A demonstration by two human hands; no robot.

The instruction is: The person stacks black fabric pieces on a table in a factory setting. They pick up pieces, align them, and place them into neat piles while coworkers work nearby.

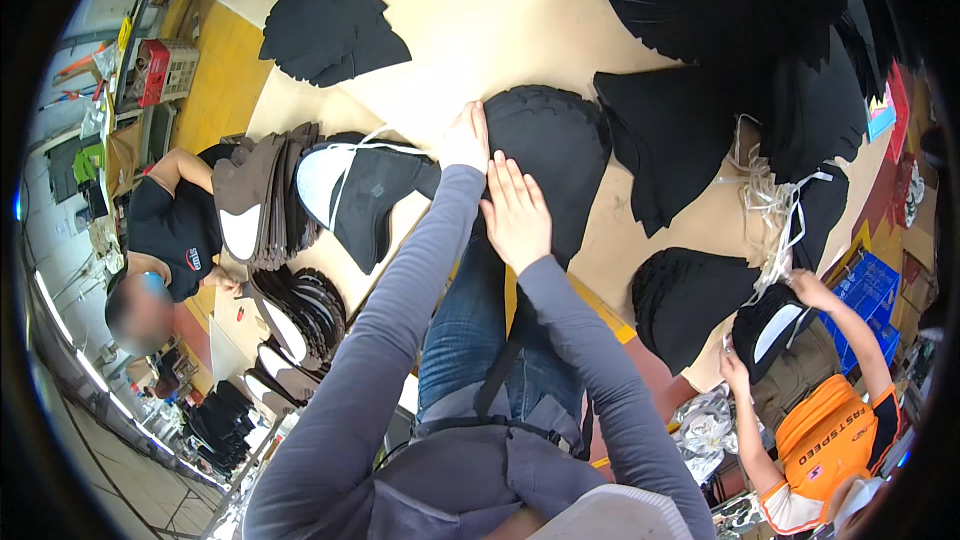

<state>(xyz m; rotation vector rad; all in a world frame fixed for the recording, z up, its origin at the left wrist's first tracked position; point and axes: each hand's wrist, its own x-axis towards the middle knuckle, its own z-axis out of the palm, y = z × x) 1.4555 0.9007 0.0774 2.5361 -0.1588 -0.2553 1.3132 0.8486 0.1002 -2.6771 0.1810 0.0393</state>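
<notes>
Here, black stack [562, 145], under right grip [520, 212]

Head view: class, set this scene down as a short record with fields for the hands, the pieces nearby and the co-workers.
Left hand: at the left edge of the stack of black cut pieces
Right hand: flat on that stack, fingers extended
To the left: brown cut pieces with white patches
To the right: pale ties
Left co-worker: black shirt
Right co-worker: orange top
</notes>
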